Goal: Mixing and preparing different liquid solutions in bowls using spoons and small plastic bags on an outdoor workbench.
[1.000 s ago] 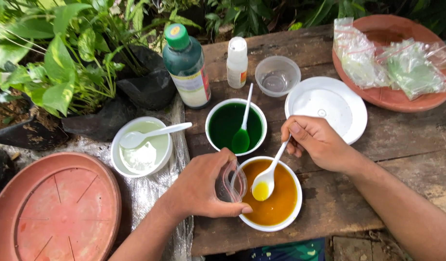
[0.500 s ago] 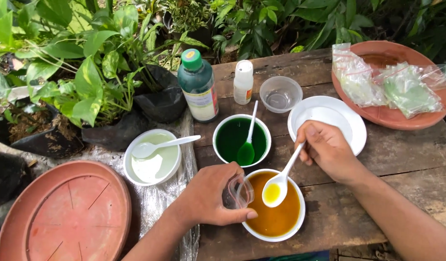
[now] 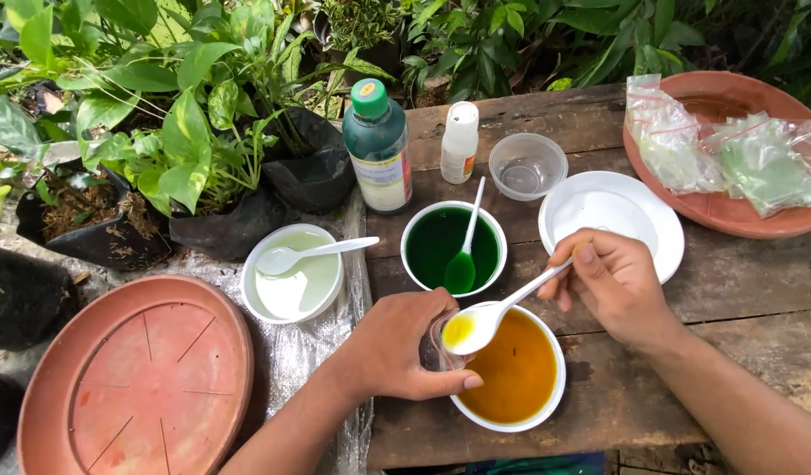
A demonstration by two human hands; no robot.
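Note:
My right hand point(image 3: 612, 283) holds a white plastic spoon point(image 3: 486, 318) with yellow-orange liquid in its bowl, just over the rim of a small clear cup point(image 3: 442, 347). My left hand point(image 3: 398, 347) grips that cup beside a white bowl of orange liquid point(image 3: 514, 371). Behind it stands a white bowl of dark green liquid point(image 3: 451, 242) with a spoon in it. Left of that, a bowl of pale green liquid point(image 3: 295, 274) holds another white spoon.
A green bottle point(image 3: 377, 145), a small white bottle point(image 3: 459, 141), a clear cup point(image 3: 527, 164) and a white plate point(image 3: 612, 215) stand on the wooden table point(image 3: 748, 281). A terracotta dish point(image 3: 717, 211) holds plastic bags. Another terracotta saucer point(image 3: 137, 374) lies left, near potted plants point(image 3: 185, 132).
My right hand has lifted the spoon of orange liquid out of the bowl and carried it left to the clear cup in my left hand. The view has shifted slightly.

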